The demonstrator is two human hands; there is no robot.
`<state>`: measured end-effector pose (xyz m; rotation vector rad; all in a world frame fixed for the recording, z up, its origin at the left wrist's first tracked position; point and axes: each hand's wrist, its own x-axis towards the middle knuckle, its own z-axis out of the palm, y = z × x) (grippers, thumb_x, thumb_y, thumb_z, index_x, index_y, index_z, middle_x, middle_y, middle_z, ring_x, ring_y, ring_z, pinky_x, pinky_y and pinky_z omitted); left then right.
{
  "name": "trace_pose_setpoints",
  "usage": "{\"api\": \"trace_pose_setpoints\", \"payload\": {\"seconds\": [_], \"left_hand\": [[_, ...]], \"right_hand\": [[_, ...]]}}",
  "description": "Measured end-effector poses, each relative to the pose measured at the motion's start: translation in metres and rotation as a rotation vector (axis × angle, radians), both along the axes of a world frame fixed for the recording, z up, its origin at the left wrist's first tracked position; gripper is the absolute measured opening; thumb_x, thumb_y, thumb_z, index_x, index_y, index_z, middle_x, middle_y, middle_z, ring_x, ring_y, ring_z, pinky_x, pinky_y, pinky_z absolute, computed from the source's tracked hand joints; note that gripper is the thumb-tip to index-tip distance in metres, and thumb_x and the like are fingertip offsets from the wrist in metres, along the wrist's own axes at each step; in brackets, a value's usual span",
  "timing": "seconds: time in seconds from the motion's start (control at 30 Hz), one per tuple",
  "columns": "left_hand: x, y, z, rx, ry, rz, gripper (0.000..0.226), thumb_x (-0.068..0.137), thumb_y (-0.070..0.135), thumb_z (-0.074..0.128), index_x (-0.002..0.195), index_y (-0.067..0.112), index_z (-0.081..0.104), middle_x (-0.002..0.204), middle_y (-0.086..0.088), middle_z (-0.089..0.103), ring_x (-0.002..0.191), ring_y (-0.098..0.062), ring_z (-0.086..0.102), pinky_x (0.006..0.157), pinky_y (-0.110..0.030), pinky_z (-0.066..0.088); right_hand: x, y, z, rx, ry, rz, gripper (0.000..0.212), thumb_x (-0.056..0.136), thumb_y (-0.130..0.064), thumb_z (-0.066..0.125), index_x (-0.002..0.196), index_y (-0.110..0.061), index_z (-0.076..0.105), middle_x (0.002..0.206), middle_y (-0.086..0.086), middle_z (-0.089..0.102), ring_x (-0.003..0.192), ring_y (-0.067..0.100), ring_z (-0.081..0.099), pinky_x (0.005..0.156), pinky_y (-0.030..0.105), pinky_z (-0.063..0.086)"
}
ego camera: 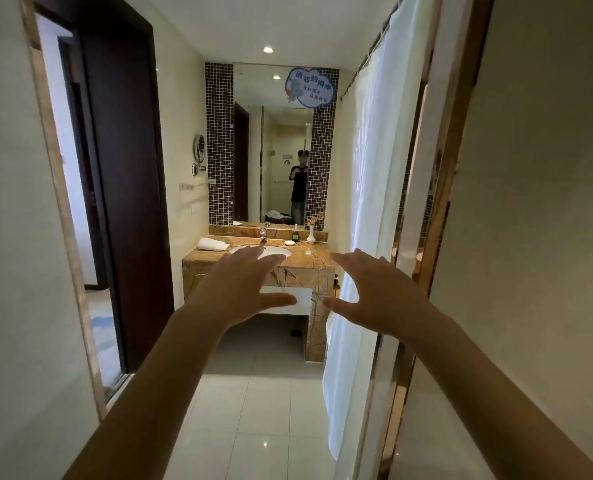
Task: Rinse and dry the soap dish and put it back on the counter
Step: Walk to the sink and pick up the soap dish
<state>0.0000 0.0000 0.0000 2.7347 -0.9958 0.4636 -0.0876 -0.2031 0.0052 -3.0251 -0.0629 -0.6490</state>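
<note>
A small white soap dish (290, 243) sits on the brown marble counter (317, 258) at the far end of the bathroom, right of the faucet (263, 236) and the white basin (277, 251). A folded white towel (213, 244) lies on the counter's left side. My left hand (241, 285) and my right hand (369, 289) are stretched out in front of me, palms down, fingers spread, holding nothing. Both are well short of the counter, several steps away.
A dark bottle (295, 235) and a white vase (310, 234) stand at the counter's back. A mirror (273, 147) hangs above. A white shower curtain (364, 202) lines the right side, a dark door (121, 161) the left. Pale floor tiles (253, 393) lead to the vanity.
</note>
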Motion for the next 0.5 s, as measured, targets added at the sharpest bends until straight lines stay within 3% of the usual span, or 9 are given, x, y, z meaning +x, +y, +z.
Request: {"api": "trace_pose_setpoints", "payload": {"seconds": [0.5], "left_hand": [[0.147,-0.019,0.008,-0.007,-0.072,0.021,0.083,0.074,0.066,0.053,0.142,0.026,0.029,0.148,-0.008,0.037,0.135,-0.028,0.034,0.108,-0.05,0.034]], "right_hand": [[0.146,-0.02,0.009,0.016,-0.049,0.023,0.078,0.076,-0.06,0.06,0.141,-0.03,0.03,0.141,-0.005,0.047,0.126,0.019,0.046,0.105,0.044,0.036]]}}
